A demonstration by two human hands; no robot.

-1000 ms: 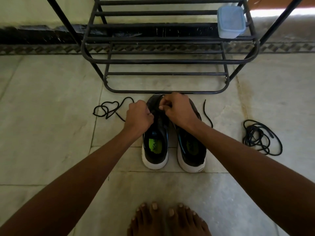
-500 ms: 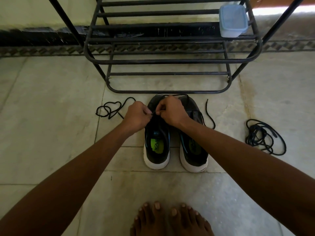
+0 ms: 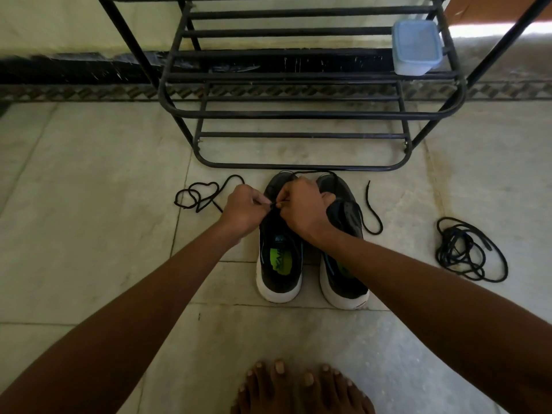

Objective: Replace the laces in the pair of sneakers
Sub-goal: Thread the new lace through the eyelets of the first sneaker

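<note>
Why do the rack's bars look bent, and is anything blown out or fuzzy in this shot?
Head view: the wide-angle lens bows the shoe rack and floor lines; a bright patch at top right is overexposed; the rest is dim and soft, so the lace pinched between left hand and right hand is hard to trace.

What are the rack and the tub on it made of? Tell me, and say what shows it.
The rack: likely metal tubing with a dark painted or coated finish; its thin round bars bend smoothly at the corners and shine faintly. The tub: probably plastic, translucent pale blue with a slightly frosted look; the rack's bars show dimly through its walls, and it has rounded corners.
</note>
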